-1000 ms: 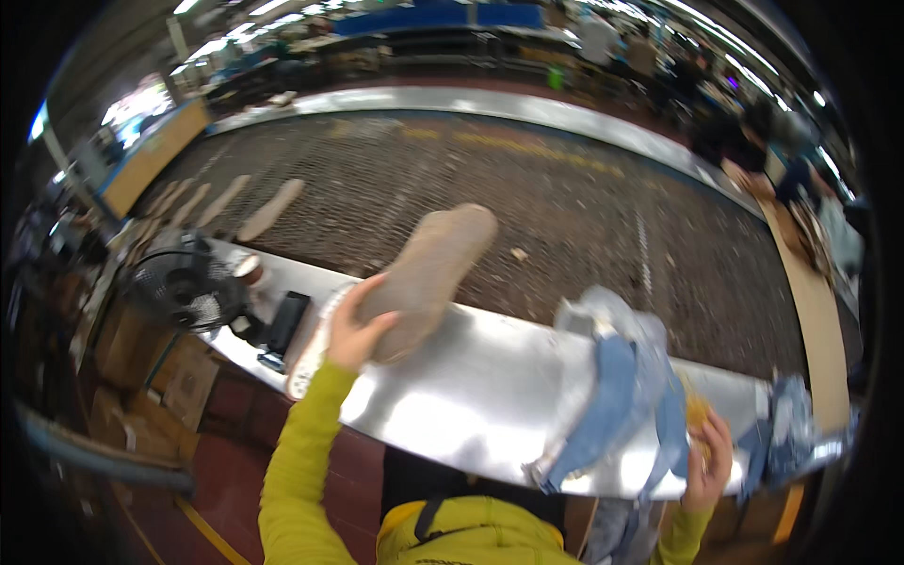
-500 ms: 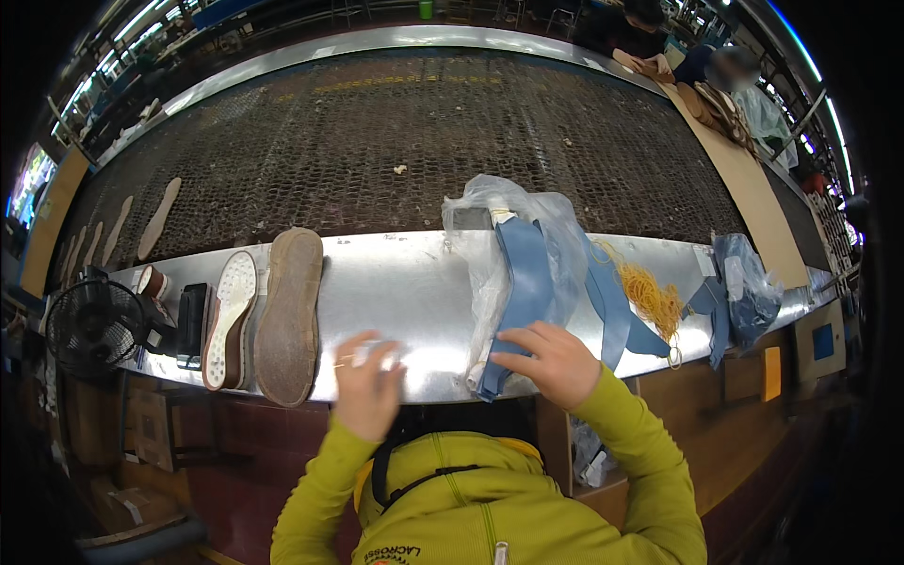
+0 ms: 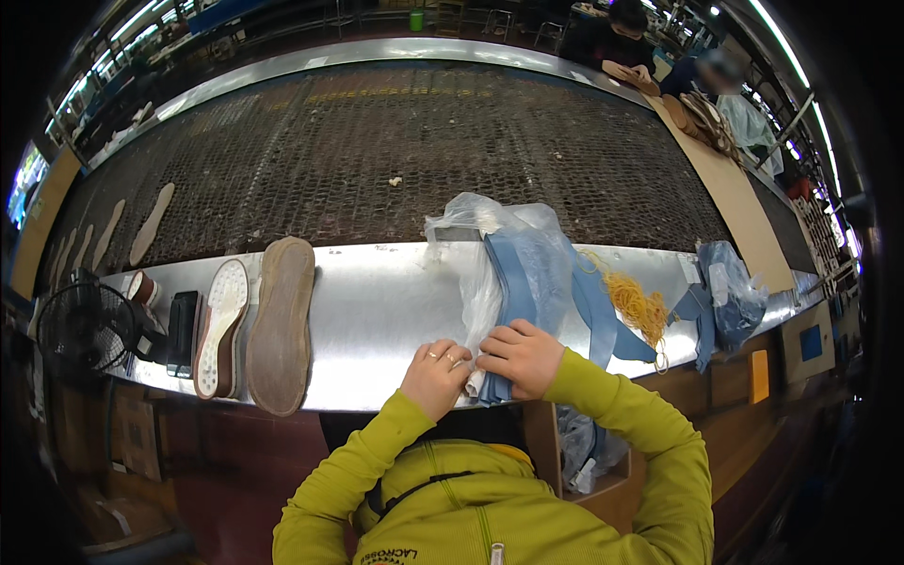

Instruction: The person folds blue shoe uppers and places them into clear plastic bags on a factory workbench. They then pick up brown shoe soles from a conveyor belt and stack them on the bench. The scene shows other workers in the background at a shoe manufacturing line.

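Observation:
Both my hands meet at the near end of a stack of blue leather-like pieces (image 3: 509, 273), which lies partly inside a clear plastic bag (image 3: 474, 282). My left hand (image 3: 436, 379), with rings on its fingers, is closed at the bag's near left edge; its fingertips press on the crumpled plastic. My right hand (image 3: 521, 359) curls over the stack from the right, fingers closed on the blue pieces. Its thumb and the exact grip are hidden. More curved blue pieces (image 3: 595, 313) lie beside it, next to a tangled yellow bundle of thin bands or cords (image 3: 637, 304).
On the metal edge (image 3: 386, 301) to my left stand a large brown sole (image 3: 282, 325), a white-and-brown sole (image 3: 222, 325), a black case (image 3: 183, 331) and a fan (image 3: 87, 328). Beyond stretches a dark mesh conveyor (image 3: 377, 151). Bagged blue pieces (image 3: 734, 292) lie right; co-workers sit far right.
My left hand has moved right, from over the bare metal to the bag's edge beside my right hand. My right hand has shifted slightly left, its fingers now curled. The view has moved a little.

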Tool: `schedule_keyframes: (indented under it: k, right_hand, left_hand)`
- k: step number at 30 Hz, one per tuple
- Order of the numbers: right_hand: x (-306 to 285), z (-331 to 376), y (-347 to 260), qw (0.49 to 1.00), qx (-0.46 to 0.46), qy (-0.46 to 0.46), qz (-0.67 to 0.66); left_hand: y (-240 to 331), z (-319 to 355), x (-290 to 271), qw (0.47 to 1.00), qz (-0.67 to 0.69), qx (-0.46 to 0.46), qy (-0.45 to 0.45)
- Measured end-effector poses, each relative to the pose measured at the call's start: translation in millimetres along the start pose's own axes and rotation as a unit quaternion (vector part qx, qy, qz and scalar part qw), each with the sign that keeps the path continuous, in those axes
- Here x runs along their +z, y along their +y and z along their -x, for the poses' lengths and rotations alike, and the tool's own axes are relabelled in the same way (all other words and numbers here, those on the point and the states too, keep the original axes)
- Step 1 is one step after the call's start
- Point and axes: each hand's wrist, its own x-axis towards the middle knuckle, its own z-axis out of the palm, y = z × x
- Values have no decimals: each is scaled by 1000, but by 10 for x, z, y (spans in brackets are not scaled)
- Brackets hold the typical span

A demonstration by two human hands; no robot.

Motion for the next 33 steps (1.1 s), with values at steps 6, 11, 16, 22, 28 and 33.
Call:
schedule_keyframes:
  k: [6,11,16,22,28,33]
  right_hand:
    - [-46,-31,136,995,40,-33,-90]
    - [-58,-129,83,967,101,-150,-177]
    - [-389,-89,-77,986,92,-84,-113]
    - [-1124,93,-191,907,89,-265,-316]
    - [-1359,194,-371,970,53,-131,-199]
    - [-1646,311,-184,984,90,-71,-136]
  left_hand:
    - [-46,16,-511,975,189,53,-105]
    - [96,-145,-888,903,373,53,-206]
    - [271,-341,-1060,923,354,69,-133]
    - [27,-627,-931,980,162,-50,106]
    - [-903,-1393,-521,984,29,-169,42]
    - [-1011,-1792,-704,933,323,-157,35]
